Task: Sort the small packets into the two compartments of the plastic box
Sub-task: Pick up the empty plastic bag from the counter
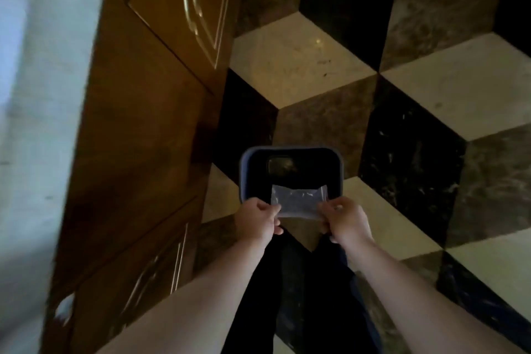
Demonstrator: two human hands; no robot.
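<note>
A dark plastic box (291, 152) with a grey-blue rim stands on the tiled floor in front of me, its inside in shadow; a dark rounded shape (280, 165) lies at its far left. Over the box's near edge I hold a small clear packet (298, 201) stretched between both hands. My left hand (257, 221) pinches the packet's left edge and my right hand (344, 220) pinches its right edge. I cannot tell where the box's divider runs.
Brown wooden cabinet doors (138, 138) rise close on the left, with a pale wall (31, 123) beyond them. The floor (431, 123) is cube-patterned marble in black, brown and cream. My dark trouser legs (301, 296) show below my arms.
</note>
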